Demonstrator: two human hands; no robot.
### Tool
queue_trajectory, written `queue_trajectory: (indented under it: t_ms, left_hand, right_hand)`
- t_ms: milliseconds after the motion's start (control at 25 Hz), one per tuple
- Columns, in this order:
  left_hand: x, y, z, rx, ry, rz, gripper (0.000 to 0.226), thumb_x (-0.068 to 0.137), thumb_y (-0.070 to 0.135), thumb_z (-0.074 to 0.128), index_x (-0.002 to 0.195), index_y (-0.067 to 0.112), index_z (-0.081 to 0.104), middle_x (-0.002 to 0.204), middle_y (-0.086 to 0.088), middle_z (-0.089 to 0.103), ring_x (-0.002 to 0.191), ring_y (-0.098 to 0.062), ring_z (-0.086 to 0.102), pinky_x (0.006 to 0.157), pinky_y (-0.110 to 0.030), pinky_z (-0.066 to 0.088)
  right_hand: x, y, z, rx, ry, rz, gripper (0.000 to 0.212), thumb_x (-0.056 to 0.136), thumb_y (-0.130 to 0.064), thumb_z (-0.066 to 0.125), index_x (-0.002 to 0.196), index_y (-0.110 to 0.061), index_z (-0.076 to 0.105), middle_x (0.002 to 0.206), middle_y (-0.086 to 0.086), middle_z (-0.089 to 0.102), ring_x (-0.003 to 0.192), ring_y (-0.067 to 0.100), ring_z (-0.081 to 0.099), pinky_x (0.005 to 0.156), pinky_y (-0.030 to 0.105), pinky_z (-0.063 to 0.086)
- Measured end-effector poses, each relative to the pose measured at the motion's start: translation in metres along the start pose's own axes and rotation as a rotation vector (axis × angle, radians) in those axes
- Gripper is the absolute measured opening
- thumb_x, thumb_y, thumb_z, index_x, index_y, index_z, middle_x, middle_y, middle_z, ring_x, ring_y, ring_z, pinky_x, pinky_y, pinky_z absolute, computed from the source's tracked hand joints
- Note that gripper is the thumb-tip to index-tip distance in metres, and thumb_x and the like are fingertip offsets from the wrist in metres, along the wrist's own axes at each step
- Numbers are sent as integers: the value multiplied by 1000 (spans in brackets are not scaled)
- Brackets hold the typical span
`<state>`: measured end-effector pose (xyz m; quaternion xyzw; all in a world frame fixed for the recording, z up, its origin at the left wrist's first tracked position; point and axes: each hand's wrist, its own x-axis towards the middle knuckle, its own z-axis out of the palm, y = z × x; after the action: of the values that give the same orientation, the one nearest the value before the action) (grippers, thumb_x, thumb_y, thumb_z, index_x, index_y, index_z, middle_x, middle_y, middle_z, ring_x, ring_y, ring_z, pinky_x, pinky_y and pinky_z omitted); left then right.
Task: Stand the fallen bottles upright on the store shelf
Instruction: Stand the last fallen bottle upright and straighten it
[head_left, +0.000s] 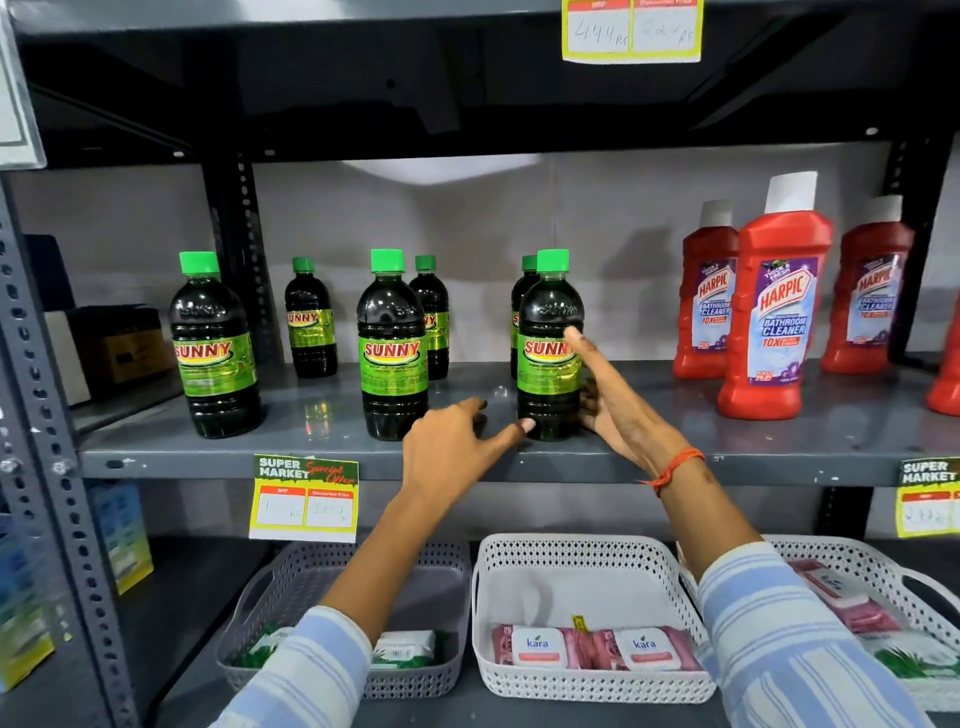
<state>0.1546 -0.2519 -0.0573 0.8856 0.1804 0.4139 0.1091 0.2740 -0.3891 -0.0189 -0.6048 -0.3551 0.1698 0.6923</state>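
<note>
Beside upright bottle (549, 348): open hands (535, 415).

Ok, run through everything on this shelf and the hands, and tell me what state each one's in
Front-right green-capped dark Sunny bottle: upright, capped, between both hands.
Front-middle Sunny bottle: upright, capped.
Front-left Sunny bottle: upright, capped.
Three back-row Sunny bottles: upright, capped.
Red Harpic bottles with white caps: upright, capped.
Left hand: fingers open, thumb touching the bottle's base.
Right hand: fingers open, against the bottle's side.
</note>
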Motion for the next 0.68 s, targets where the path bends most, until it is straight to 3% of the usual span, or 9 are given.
queue_trajectory:
  t_ms: [80,200,320,440,560,680]
  left_hand:
    - [13,11,0,-134,-172,-22,73,66,74,61,114,18,62,110,-3,72,101,-25,65,80,-39,55]
    - [28,21,5,-254,-300,-14,66,64,69,67,114,26,59,115,1,69,105,-22,63,84,-37,52]
    - [34,20,9,-321,-313,7,57,66,63,71,111,30,61,111,2,71,102,-21,64,86,-39,52]
    - [34,18,9,-345,-275,11,55,65,62,71,109,29,62,110,3,71,100,-19,64,84,-37,52]
    - [33,16,10,-351,-265,4,57,65,63,71,110,30,61,110,4,71,101,-18,64,84,-37,51]
    - [32,18,11,-355,-251,-4,55,65,62,71,108,30,61,108,5,71,99,-17,64,80,-34,50]
  right_hand:
    - [-1,-2,0,33,6,26,72,78,-69,47,134,-24,50,129,8,61,118,22,57,105,42,43]
    - [-1,-3,2,-12,-29,27,68,89,-65,30,139,-22,46,131,7,60,119,20,57,96,33,47]
    - [-2,-4,2,-31,-69,14,62,92,-63,25,137,-27,47,121,-2,62,108,8,59,84,25,47]
    - [-1,-4,2,-44,-94,8,53,92,-63,25,132,-35,47,112,-11,63,103,3,57,84,25,45]
    - [-1,-1,1,-49,-109,8,60,92,-63,25,141,-31,40,119,-6,58,105,5,55,89,27,43]
    - [-2,-3,3,-59,-120,8,55,91,-63,29,136,-35,44,126,-4,57,110,6,54,84,23,43]
